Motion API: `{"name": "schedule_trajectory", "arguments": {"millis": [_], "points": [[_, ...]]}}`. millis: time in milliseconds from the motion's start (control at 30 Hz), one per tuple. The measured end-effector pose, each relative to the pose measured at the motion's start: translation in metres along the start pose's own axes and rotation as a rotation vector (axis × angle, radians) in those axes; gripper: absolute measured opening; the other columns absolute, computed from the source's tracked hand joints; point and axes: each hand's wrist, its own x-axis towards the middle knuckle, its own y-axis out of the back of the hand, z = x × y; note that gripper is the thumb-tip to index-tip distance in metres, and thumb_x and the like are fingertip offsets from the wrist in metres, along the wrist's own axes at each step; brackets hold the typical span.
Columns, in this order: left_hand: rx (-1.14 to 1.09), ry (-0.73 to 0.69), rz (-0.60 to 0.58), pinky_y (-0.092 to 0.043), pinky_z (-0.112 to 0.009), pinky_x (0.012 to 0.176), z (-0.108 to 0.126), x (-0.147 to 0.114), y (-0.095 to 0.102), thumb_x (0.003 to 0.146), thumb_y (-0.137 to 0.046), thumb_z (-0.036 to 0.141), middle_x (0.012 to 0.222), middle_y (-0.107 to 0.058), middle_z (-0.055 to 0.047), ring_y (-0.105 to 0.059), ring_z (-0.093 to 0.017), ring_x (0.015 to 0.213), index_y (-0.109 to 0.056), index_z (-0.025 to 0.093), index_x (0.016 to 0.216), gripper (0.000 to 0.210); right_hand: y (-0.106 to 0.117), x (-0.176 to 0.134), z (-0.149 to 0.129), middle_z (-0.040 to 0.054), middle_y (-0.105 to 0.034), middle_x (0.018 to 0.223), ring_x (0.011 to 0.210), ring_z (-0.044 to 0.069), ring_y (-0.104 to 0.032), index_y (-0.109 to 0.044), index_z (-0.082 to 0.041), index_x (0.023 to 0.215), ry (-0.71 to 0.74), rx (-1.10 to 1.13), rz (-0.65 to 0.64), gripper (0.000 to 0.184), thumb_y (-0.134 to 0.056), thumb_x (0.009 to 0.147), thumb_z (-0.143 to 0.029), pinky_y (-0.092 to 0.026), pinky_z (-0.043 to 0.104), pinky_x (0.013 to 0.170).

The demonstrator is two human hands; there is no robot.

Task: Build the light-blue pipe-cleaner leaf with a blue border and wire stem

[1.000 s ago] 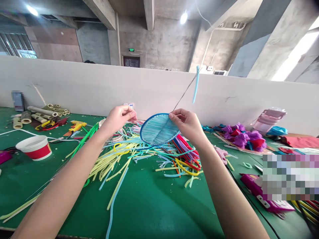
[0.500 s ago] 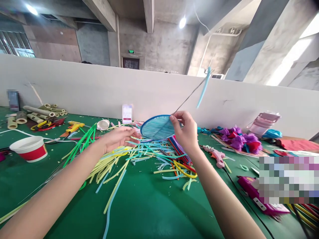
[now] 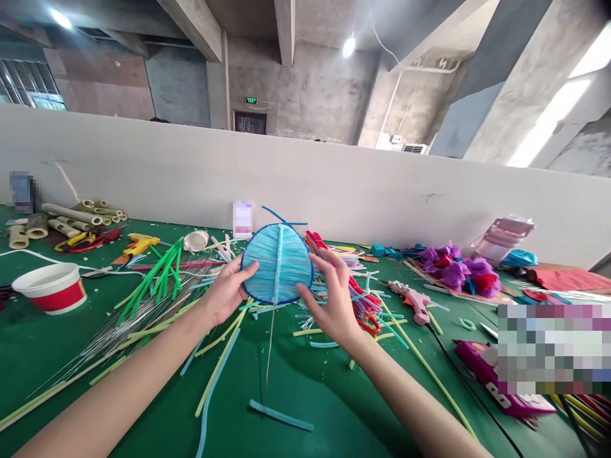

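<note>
The thread-wound blue oval panel [image 3: 267, 262] is held above the green table [image 3: 229, 432], its left edge pinched by the left hand [image 3: 226, 292]. Its right edge is met by the right hand [image 3: 335, 302], thumb and fingers parted.

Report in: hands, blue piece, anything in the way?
Left hand gripping blue piece by its left edge; right hand at its right edge. Wire pointing down below it. Colored strips littering table, none covering it.
</note>
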Motion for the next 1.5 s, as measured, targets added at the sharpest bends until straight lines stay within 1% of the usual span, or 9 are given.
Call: {"name": "schedule_trajectory", "arguments": {"millis": [67, 167, 367, 567, 733, 933, 1133, 1333, 1500], "points": [[0.022, -0.042, -0.017, -0.062, -0.028, 0.078, 0.008, -0.004, -0.007, 0.081, -0.079, 0.028, 0.121, -0.074, -0.005, -0.073, -0.021, 0.101, -0.069, 0.025, 0.117, 0.038, 0.005, 0.017, -0.001, 0.0152, -0.053, 0.140, 0.130, 0.029, -0.053, -0.051, -0.027, 0.137, -0.231, 0.236, 0.043, 0.049, -0.061, 0.093, -0.046, -0.052, 0.049, 0.100], [0.036, -0.154, -0.059, -0.061, -0.032, 0.086, 0.028, -0.005, -0.021, 0.081, -0.079, 0.031, 0.125, -0.073, -0.005, -0.070, -0.024, 0.111, -0.068, 0.026, 0.120, 0.041, 0.019, 0.055, -0.008, 0.0114, -0.066, 0.124, 0.107, 0.023, -0.068, -0.053, -0.025, 0.131, -0.412, 0.595, 0.009, 0.052, -0.065, 0.088, -0.052, -0.057, 0.042, 0.091], [0.202, -0.332, -0.187, -0.056, -0.038, 0.095, 0.075, 0.003, -0.038, 0.079, -0.081, 0.037, 0.122, -0.074, -0.008, -0.068, -0.027, 0.112, -0.069, 0.021, 0.120, 0.045, 0.038, 0.103, -0.033, 0.0072, -0.077, 0.106, 0.099, 0.020, -0.072, -0.066, -0.022, 0.108, -0.303, 0.763, 0.161, 0.038, -0.077, 0.080, -0.043, -0.057, 0.039, 0.094], [0.503, -0.524, -0.006, -0.059, -0.035, 0.084, 0.105, 0.007, -0.053, 0.066, -0.089, 0.043, 0.103, -0.079, -0.005, -0.072, -0.027, 0.096, -0.075, 0.021, 0.107, 0.049, 0.040, 0.102, -0.051, 0.0062, -0.079, 0.100, 0.096, 0.022, -0.074, -0.071, -0.021, 0.104, -0.316, 0.801, 0.170, 0.036, -0.081, 0.076, -0.041, -0.059, 0.040, 0.093], [0.487, -0.561, -0.016, -0.060, -0.037, 0.083, 0.112, 0.006, -0.056, 0.062, -0.090, 0.046, 0.099, -0.079, -0.005, -0.072, -0.028, 0.093, -0.077, 0.021, 0.101, 0.049, 0.061, 0.100, -0.047, 0.0075, -0.077, 0.109, 0.097, 0.019, -0.072, -0.073, -0.022, 0.112, -0.319, 0.857, 0.066, 0.040, -0.077, 0.080, -0.047, -0.059, 0.035, 0.089], [0.453, -0.533, 0.002, -0.061, -0.040, 0.083, 0.108, 0.013, -0.046, 0.060, -0.091, 0.046, 0.103, -0.079, -0.007, -0.073, -0.029, 0.093, -0.077, 0.020, 0.102, 0.051, 0.070, 0.099, -0.039, 0.0073, -0.076, 0.097, 0.084, 0.017, -0.068, -0.078, -0.020, 0.095, -0.357, 0.755, 0.047, 0.035, -0.071, 0.083, -0.053, -0.056, 0.031, 0.076], [0.471, -0.523, -0.038, -0.061, -0.039, 0.081, 0.107, 0.011, -0.049, 0.061, -0.090, 0.046, 0.101, -0.079, -0.007, -0.072, -0.028, 0.093, -0.077, 0.020, 0.103, 0.051, 0.063, 0.098, -0.049, 0.0056, -0.076, 0.094, 0.084, 0.018, -0.068, -0.076, -0.021, 0.099, -0.354, 0.720, -0.032, 0.038, -0.076, 0.078, -0.053, -0.056, 0.034, 0.077], [0.516, -0.485, -0.067, -0.062, -0.035, 0.071, 0.105, 0.005, -0.056, 0.062, -0.090, 0.046, 0.097, -0.079, -0.006, -0.073, -0.028, 0.085, -0.077, 0.020, 0.102, 0.049, 0.061, 0.094, -0.054, 0.0065, -0.068, 0.120, 0.099, 0.021, -0.064, -0.068, -0.026, 0.115, -0.075, 0.279, 0.114, 0.045, -0.082, 0.075, -0.041, -0.054, 0.035, 0.078], [0.567, -0.479, -0.074, -0.062, -0.037, 0.070, 0.101, 0.006, -0.058, 0.062, -0.090, 0.047, 0.097, -0.079, -0.007, -0.073, -0.029, 0.084, -0.076, 0.020, 0.104, 0.052, 0.056, 0.094, -0.051, 0.0046, -0.072, 0.107, 0.099, 0.022, -0.065, -0.071, -0.027, 0.103, 0.015, 0.068, 0.191, 0.025, -0.077, 0.082, -0.040, -0.053, 0.037, 0.078]]}}
